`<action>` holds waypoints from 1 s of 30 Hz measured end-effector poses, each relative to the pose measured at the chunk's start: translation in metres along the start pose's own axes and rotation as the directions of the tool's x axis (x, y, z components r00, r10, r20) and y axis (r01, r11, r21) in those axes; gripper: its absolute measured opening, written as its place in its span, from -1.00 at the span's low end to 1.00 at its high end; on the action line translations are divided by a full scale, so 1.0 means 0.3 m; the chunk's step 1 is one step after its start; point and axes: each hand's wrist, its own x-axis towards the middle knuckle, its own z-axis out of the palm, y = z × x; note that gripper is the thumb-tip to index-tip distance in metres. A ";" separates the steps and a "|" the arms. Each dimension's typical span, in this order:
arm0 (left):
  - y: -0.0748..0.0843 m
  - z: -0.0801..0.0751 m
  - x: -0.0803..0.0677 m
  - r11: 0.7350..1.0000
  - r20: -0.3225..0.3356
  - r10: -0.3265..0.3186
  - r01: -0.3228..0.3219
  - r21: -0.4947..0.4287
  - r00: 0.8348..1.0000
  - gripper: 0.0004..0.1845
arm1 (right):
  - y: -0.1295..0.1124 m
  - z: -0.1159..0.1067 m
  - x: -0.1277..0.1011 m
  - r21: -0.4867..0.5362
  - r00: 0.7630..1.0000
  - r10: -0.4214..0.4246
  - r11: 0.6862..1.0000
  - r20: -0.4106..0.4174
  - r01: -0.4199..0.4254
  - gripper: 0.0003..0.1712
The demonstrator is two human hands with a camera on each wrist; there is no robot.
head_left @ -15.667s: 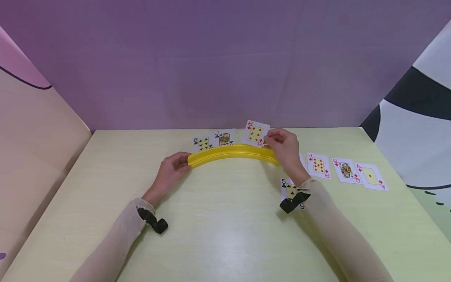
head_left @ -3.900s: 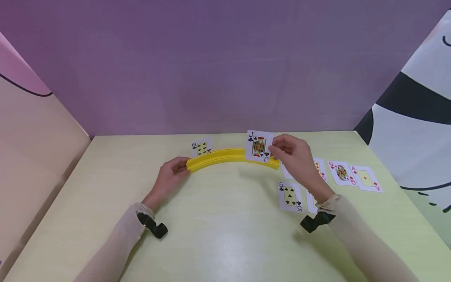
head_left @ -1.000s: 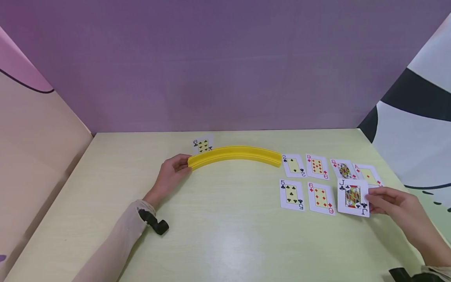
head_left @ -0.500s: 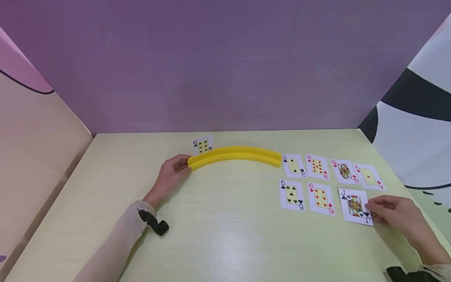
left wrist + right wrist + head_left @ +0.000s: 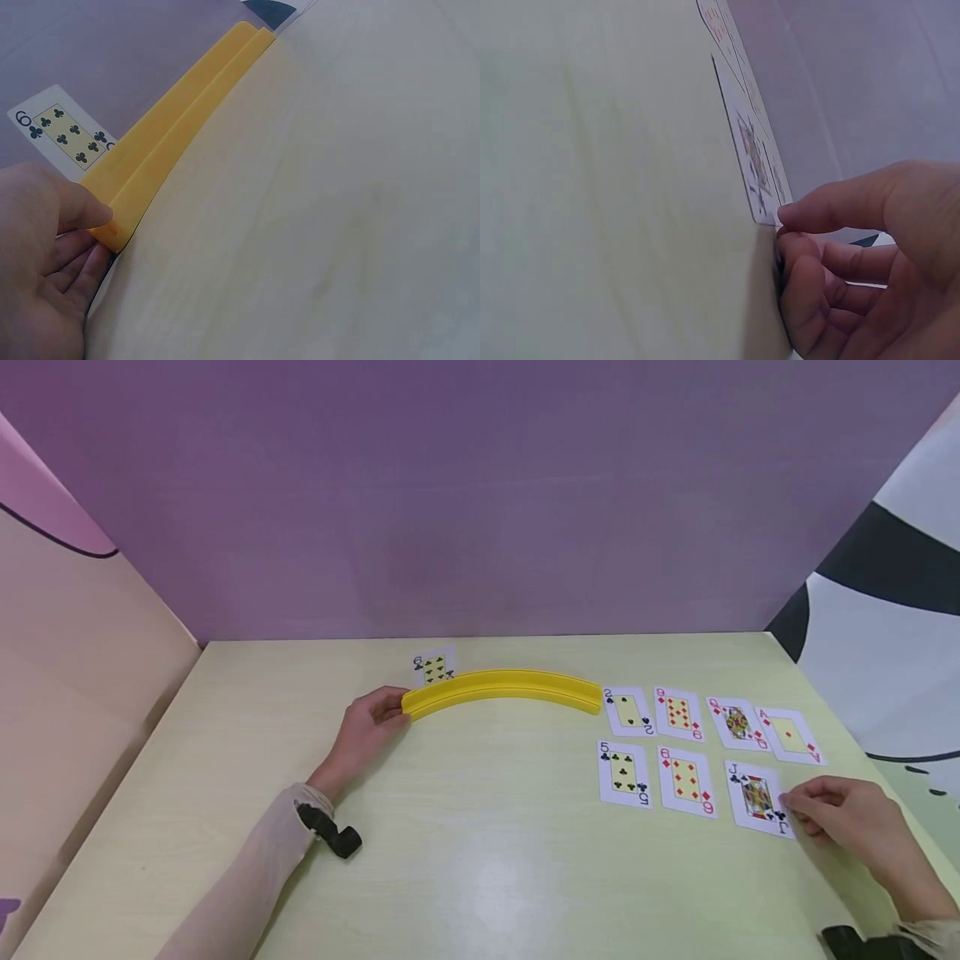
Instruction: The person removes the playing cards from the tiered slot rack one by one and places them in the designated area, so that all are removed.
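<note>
A curved yellow card holder [image 5: 502,683] stands on the table, and my left hand [image 5: 367,727] pinches its left end between thumb and fingers. One card, the six of clubs [image 5: 69,131], is upright in it near that end. On the right side of the table lies the jack of clubs [image 5: 759,798]. My right hand [image 5: 855,822] pinches this card at its right edge, with the thumb [image 5: 832,206] on top in the right wrist view. To its left are the six of diamonds [image 5: 686,781] and the five of clubs [image 5: 624,774], face up.
Behind those cards lies a row with the two of spades [image 5: 628,710], nine of diamonds [image 5: 678,714], queen of diamonds [image 5: 737,723] and ace of diamonds [image 5: 789,736]. The queen and ace overlap slightly. A purple wall [image 5: 480,510] rises behind the table [image 5: 465,827].
The six of diamonds, then the jack of clubs, left the holder for the front row at right. In the last second the right hand lowered the jack onto the table. The left hand stayed put.
</note>
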 end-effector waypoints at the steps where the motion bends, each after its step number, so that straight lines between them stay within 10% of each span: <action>1: 0.001 -0.001 0.000 1.000 0.001 0.002 -0.002 -0.002 1.000 -0.64 | 0.001 0.000 0.002 -0.002 1.000 0.001 1.000 0.000 -0.001 -0.57; 12: 0.017 0.004 -0.002 1.000 0.009 -0.016 0.016 0.006 1.000 -0.60 | 0.008 0.005 0.001 0.049 1.000 0.013 0.999 -0.028 -0.012 -0.55; 20: 0.126 0.000 -0.040 1.000 0.020 -0.009 0.009 0.017 1.000 -0.62 | 0.011 0.010 -0.004 0.076 0.999 0.022 0.997 -0.036 -0.020 -0.48; 30: 0.009 0.002 0.001 1.000 0.007 -0.020 0.020 -0.001 1.000 -0.60 | -0.015 0.013 -0.018 0.013 0.997 -0.019 1.000 -0.079 0.020 -0.49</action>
